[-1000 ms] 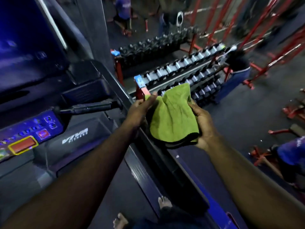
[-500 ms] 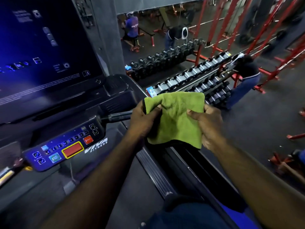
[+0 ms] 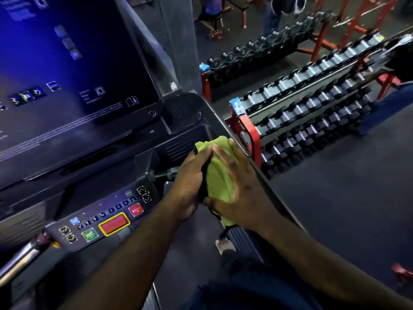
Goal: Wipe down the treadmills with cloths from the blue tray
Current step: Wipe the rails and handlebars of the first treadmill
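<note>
Green cloth [image 3: 218, 173] bunched up between my two palms, my left hand [image 3: 190, 184] gripping its near-panel side, my right hand [image 3: 245, 198] wrapped over its far side, all just right of the treadmill's control panel [image 3: 105, 220]

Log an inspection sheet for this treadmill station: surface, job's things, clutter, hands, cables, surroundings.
Surface: dark treadmill console; its control panel has lit buttons, and the screen glows blue.
Job's things: green cloth bunched between both hands near the console's right edge; blue tray not in view.
Clutter: nothing seen.
Hands: left hand grips the cloth's left side; right hand wraps over its right side, thumb underneath.
Cables: nothing seen.
Surroundings: red-framed dumbbell rack to the right; people beyond it; a bare foot below the hands.
</note>
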